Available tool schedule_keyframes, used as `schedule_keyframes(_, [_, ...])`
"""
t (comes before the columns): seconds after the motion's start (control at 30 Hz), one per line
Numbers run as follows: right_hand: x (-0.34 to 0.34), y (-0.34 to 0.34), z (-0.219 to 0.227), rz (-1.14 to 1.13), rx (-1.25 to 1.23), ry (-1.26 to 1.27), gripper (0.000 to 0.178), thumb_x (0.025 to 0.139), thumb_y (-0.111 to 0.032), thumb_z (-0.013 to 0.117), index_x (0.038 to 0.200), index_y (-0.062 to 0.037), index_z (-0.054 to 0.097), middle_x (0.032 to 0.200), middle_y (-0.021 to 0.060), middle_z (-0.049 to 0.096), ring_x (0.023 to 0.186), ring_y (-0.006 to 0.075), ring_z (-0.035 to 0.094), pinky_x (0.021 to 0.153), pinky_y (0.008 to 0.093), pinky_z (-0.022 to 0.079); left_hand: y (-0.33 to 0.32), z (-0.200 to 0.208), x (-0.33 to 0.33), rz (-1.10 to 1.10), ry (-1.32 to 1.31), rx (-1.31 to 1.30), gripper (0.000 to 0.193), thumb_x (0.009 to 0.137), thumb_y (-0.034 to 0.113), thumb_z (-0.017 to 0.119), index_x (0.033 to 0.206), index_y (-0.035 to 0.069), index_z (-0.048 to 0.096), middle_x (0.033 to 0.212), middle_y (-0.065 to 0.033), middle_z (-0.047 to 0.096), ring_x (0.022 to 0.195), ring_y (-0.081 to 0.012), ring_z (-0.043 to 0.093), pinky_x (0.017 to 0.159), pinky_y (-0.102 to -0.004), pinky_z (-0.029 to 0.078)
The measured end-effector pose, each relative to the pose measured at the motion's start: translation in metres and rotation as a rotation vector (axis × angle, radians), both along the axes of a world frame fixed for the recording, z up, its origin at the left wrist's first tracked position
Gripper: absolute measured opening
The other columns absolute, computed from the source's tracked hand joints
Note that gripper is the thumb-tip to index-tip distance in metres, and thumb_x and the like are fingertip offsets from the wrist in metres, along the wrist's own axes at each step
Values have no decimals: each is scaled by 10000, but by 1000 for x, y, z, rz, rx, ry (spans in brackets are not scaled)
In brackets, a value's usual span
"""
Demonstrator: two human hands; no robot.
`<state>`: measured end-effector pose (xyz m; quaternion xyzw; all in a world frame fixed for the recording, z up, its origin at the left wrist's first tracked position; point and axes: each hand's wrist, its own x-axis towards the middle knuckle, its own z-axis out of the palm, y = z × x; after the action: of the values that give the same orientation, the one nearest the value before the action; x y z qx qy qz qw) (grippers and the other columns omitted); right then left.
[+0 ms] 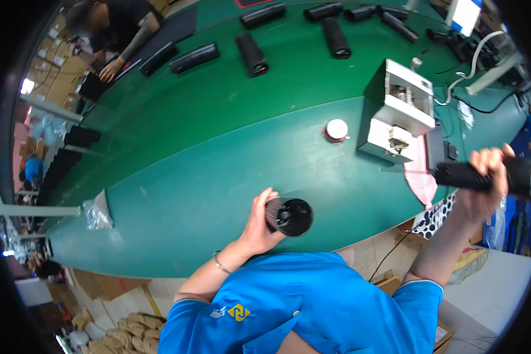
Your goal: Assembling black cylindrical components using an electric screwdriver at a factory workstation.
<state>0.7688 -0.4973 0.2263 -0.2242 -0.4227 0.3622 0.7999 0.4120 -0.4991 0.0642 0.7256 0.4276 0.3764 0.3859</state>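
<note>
Near the front edge of the bench, my left hand (258,228) is wrapped round the side of a black cylinder (295,217). Its round, dark open end faces up, and I cannot make out what lies inside. Out to the far right, beyond the bench's front edge, my right hand (482,187) grips a long black tube-shaped thing (454,176) held roughly level, with a wider dark part on its right side near the picture's rim. A white and grey bench machine (404,100) stands left of and beyond that hand.
The green bench (218,171) bears a small round white-topped container (337,129) beside the machine. Several black cylinders (252,54) lie along its far side. A clear plastic bag (98,211) sits at the left end. Far left, another person's hand (110,71) works by a dark mat.
</note>
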Motion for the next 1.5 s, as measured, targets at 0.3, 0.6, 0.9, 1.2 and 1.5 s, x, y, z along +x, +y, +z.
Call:
schedule_keyframes(0.3, [-109,-46,18,360,544,154,319,592,-38,710,798,-70,468,671,40,551,553,132,591,593,231,521,1,-20,-11,-64,-41,185,637,538,-27,666,1101,20,370,1084,-145,428,941,-298,463,831,-355,387])
schedule_keyframes(0.6, [-156,-26,-4,471,227,-336,504,624,-69,703,1007,-95,376,713,46,550,577,133,582,525,220,488,-1,-18,-7,-56,-24,205,578,536,-32,658,1053,27,406,1034,-128,468,935,-286,472,870,-369,371])
schedule_keyframes(0.9, [-170,-24,-13,402,86,-137,370,589,18,697,847,-47,440,685,99,561,555,184,561,484,260,470,1,-20,-6,-49,-12,195,577,536,-35,655,1052,29,404,1037,-126,463,934,-282,469,860,-364,378])
schedule_keyframes(1.2, [-157,-23,-14,525,192,-317,434,622,-27,683,961,-71,414,706,68,563,538,161,563,502,246,475,-2,-8,-1,-34,1,131,607,519,-21,671,1059,33,399,1037,-131,458,934,-275,468,812,-338,397])
schedule_keyframes(1.5, [-16,-25,30,-104,265,-138,385,745,-56,479,1119,-5,406,749,47,451,590,98,420,603,237,333,21,13,-4,-5,-15,-9,628,530,-17,684,1084,27,390,1046,-121,453,924,-251,473,794,-310,402])
